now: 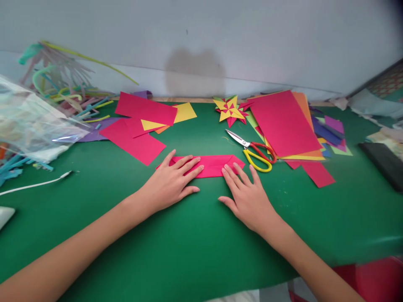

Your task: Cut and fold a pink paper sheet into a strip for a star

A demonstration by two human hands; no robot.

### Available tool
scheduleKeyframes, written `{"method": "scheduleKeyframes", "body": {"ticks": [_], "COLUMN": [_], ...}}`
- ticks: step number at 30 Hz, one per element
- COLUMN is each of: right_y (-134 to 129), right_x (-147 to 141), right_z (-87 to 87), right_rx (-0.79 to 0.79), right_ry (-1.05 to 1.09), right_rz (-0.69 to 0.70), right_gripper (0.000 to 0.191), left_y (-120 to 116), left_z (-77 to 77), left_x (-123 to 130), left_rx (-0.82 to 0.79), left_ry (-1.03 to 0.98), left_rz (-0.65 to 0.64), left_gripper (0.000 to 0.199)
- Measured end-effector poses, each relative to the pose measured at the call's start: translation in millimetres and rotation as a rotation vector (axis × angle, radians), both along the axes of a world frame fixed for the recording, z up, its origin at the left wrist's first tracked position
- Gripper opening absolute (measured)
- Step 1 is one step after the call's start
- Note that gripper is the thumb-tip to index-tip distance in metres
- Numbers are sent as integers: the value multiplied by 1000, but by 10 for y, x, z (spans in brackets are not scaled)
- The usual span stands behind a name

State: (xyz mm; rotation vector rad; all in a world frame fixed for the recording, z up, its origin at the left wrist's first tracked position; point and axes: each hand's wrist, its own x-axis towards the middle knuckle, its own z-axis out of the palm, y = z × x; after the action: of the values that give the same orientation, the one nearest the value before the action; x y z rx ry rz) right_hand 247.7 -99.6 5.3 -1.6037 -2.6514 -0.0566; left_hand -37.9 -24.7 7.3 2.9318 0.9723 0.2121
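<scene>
A folded strip of red paper [211,166] lies flat on the green table, its right end coming to a point. My left hand [172,180] rests on the strip's left part, palm down with fingers spread, hiding some of that end. On the right part press the fingertips of my right hand [247,193], its fingers also apart and the thumb off the paper. Just beyond my right hand lie scissors [252,150] with one red and one yellow handle, blades pointing up and left. A folded red and yellow paper star [230,110] sits behind them.
Red paper rectangles [138,140] and a yellow piece [185,112] lie at back left, near pipe cleaners [72,100] and a clear plastic bag [37,117]. Stacked coloured sheets [285,123] are at back right. A black object [382,165] and a white cable [37,184] flank the table.
</scene>
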Motion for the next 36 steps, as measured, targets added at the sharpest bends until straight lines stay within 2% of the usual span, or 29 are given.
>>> {"method": "scheduleKeyframes", "body": {"ticks": [13,19,24,28,36], "right_y": [-49,-49,44,139,148], "right_x": [-44,-25,20,115,75], "right_z": [-85,-106,-57,-22,-40], "right_rx": [34,45,29,12,29], "right_ry": [37,39,43,32,65], "right_rz": [-30,-36,66,139,99], "right_gripper": [77,76,79,74,72], "left_y": [-14,-2,47,77,-1], "left_z": [0,52,126,169,119], "left_x": [5,28,63,81,244], "left_rx": [31,35,25,19,105], "left_ry": [-14,12,22,38,107], "left_rz": [7,-11,-81,-92,-100], "left_gripper": [59,59,58,57,62]}}
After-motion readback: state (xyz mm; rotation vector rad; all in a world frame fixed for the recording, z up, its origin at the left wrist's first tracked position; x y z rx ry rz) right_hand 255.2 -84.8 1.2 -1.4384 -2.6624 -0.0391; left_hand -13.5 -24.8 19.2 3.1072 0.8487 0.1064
